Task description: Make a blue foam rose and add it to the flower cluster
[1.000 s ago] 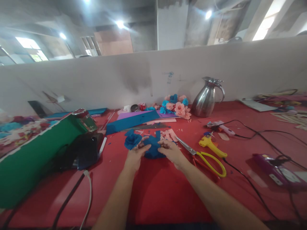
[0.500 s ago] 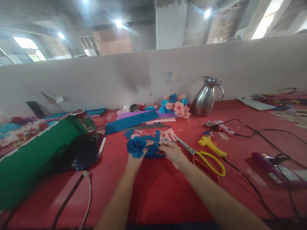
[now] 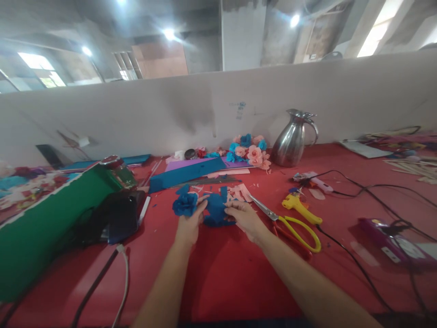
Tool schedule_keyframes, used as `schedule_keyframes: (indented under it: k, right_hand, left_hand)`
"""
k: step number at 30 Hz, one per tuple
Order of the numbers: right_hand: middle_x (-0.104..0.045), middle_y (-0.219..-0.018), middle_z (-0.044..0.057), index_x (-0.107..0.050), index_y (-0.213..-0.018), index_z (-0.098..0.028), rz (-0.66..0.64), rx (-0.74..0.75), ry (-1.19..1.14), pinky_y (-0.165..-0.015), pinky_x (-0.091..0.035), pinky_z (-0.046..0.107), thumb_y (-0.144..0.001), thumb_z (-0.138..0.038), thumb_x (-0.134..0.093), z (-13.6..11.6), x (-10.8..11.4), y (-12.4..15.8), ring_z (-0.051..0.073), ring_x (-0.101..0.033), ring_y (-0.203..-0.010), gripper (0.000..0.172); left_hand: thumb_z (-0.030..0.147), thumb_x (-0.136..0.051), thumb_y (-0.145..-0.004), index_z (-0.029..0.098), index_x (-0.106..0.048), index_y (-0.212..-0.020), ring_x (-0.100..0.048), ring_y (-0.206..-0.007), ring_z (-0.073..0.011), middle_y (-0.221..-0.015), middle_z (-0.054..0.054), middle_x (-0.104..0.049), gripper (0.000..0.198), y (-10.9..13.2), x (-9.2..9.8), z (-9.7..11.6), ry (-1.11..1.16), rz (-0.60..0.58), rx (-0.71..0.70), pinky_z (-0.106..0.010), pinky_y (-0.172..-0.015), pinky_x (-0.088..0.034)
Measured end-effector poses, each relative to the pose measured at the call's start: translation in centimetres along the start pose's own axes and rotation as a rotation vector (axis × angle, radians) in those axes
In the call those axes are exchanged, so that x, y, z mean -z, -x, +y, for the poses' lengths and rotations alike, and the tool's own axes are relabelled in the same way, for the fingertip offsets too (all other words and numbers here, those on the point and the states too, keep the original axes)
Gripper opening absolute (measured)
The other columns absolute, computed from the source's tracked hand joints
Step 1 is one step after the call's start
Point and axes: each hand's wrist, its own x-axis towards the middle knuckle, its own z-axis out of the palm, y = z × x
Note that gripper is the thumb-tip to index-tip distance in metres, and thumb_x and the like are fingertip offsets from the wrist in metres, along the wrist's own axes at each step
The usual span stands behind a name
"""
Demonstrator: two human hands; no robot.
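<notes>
From the head camera, the left hand (image 3: pixel 187 225) grips a blue paper rose (image 3: pixel 185 203) between thumb and fingers, held just above the red table (image 3: pixel 232 273), left of a heap of blue crepe paper (image 3: pixel 215 210). The right hand (image 3: pixel 246 218) lies with curled fingers on that heap's right edge (whether it pinches the paper or only presses it I cannot tell, as the fingertips are hidden). Yellow-handled scissors (image 3: pixel 290 223) lie just right of it, blades partly behind the hand. A steel jug (image 3: pixel 292 139) stands by the wall. The green roll (image 3: pixel 44 223) is cut off at the left.
</notes>
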Motion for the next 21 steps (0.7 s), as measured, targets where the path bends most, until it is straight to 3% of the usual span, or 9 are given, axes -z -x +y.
schedule_keyframes:
  k: [3, 9, 12, 15, 17, 21]
  right_hand:
    - [-0.059, -0.058, -0.004, -0.061, -0.063, -0.019, 0.002, 0.028, 0.014, -0.057, -0.04, 0.024, -0.059, -0.025, -0.059, 0.2, 0.1, -0.1, 0.01, -0.052, -0.053, 0.007]
    - [-0.056, -0.057, -0.005, -0.062, -0.068, -0.018, -0.016, 0.071, 0.092, -0.054, -0.038, 0.023, -0.059, -0.023, -0.053, 0.4, 0.3, -0.2, 0.009, -0.049, -0.051, 0.014]
    - [-0.058, -0.06, -0.004, -0.062, -0.069, -0.018, -0.055, 0.126, 0.152, -0.057, -0.039, 0.023, -0.06, -0.024, -0.054, 0.4, 0.2, -0.1, 0.01, -0.05, -0.055, 0.013]
    - [-0.06, -0.064, -0.004, -0.062, -0.069, -0.018, -0.073, 0.177, 0.194, -0.059, -0.04, 0.024, -0.06, -0.024, -0.056, 0.3, 0.1, 0.0, 0.011, -0.052, -0.058, 0.013]
    - [-0.059, -0.063, -0.004, -0.062, -0.069, -0.018, -0.053, 0.184, 0.197, -0.057, -0.038, 0.023, -0.059, -0.025, -0.058, 0.3, 0.0, 0.1, 0.01, -0.05, -0.057, 0.013]
    - [-0.057, -0.059, -0.005, -0.06, -0.067, -0.018, -0.018, 0.139, 0.149, -0.055, -0.036, 0.023, -0.058, -0.028, -0.06, 0.1, 0.1, 0.0, 0.009, -0.048, -0.053, 0.013]
  left_hand:
    - [0.04, -0.076, -0.063, 0.016, -0.071, -0.092, -0.018, -0.037, -0.0003, -0.06, 0.003, -0.057, 0.039, 0.2, -0.2, 0.1, 0.059, -0.056, 0.102, -0.022, -0.038, -0.015]
    - [0.043, -0.078, -0.061, 0.015, -0.071, -0.095, -0.021, -0.033, 0.002, -0.072, -0.002, -0.066, 0.045, 0.7, -0.1, 0.4, 0.105, -0.175, 0.148, -0.021, -0.035, -0.014]
    - [0.039, -0.08, -0.057, 0.015, -0.072, -0.095, -0.037, -0.039, -0.0005, -0.08, -0.004, -0.069, 0.046, 1.1, -0.4, 0.6, 0.074, -0.192, 0.216, -0.018, -0.037, -0.023]
    - [0.024, -0.084, -0.05, 0.016, -0.073, -0.092, -0.06, -0.063, -0.0116, -0.088, -0.006, -0.071, 0.044, 1.4, -0.7, 0.6, 0.031, -0.213, 0.26, -0.02, -0.053, -0.042]
    - [0.022, -0.084, -0.05, 0.017, -0.073, -0.09, -0.063, -0.075, -0.0158, -0.093, -0.006, -0.07, 0.041, 1.2, -0.7, 0.4, 0.029, -0.212, 0.237, -0.023, -0.063, -0.047]
    - [0.027, -0.08, -0.056, 0.019, -0.071, -0.092, -0.061, -0.072, -0.0148, -0.086, -0.004, -0.067, 0.038, 0.4, -0.2, -0.2, -0.034, -0.083, 0.095, -0.023, -0.06, -0.045]
